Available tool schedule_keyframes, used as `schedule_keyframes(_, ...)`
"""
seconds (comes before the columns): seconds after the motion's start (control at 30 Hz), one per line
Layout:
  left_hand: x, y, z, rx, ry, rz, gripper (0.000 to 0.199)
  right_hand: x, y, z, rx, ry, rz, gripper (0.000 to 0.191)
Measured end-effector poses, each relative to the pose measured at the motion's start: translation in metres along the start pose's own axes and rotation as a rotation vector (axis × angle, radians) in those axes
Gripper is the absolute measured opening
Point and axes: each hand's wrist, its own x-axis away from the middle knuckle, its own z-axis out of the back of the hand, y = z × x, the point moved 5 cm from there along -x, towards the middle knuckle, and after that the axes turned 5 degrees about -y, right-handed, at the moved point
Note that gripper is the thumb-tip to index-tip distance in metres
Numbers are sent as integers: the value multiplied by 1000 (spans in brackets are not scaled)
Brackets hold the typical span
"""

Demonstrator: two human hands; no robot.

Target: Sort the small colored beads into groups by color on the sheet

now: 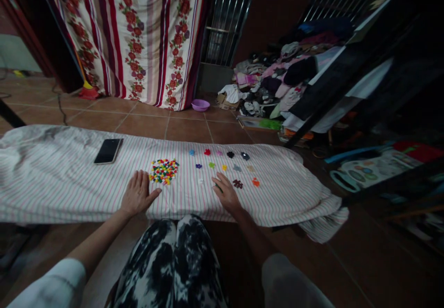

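On the floor beyond the bench, a curtain (145, 44) hangs at the far left, with a broom (86, 85) leaning by its left edge and a purple basin (200, 105) at its right foot. Farther right, clothes (277, 79) are heaped beside a barred window (225, 21). A phone (108, 151) lies on the cloth (69, 174) at the far left, well apart from the beads (164, 171). The right hand (225, 190) stands in front of the near row of clusters, between the white (200, 181) and the brown (237, 184) ones.

The cloth is thin, striped and creased, bunched at its right end. The beads are small, smooth bits in red, yellow, green, blue and white, in a loose, roughly square patch left of the middle. To their right sit little one-colour clusters in rough rows, among them red (207, 152), black (230, 154), lime (211, 165) and orange (255, 182).

The left hand (137, 192) lies flat and empty, fingers pointing away, thumb out to the right just beside the beads. The right reaches in from the right, fingers bent; something dark green shows at its fingertips, but whether it is gripped I cannot tell.
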Motion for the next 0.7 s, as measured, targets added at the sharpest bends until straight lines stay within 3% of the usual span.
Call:
schedule_keyframes(0.07,-1,-6,-8,-53,-50,39,86,-5,-12,5,-18,37,25,32)
schedule_keyframes(0.17,-3,-9,-12,-85,-99,60,91,-19,-43,-1,-69,14,64,29)
schedule_keyframes(0.4,-9,-8,4,-93,-147,36,72,-65,-103,-57,-146,-172,-16,30)
schedule_keyframes(0.53,-10,-6,19,-75,-121,39,56,-81,-114,-82,-112,-219,-85,28)
schedule_keyframes(0.7,-10,-3,23,-50,-103,53,51,-88,-116,-93,-42,-247,-147,23)
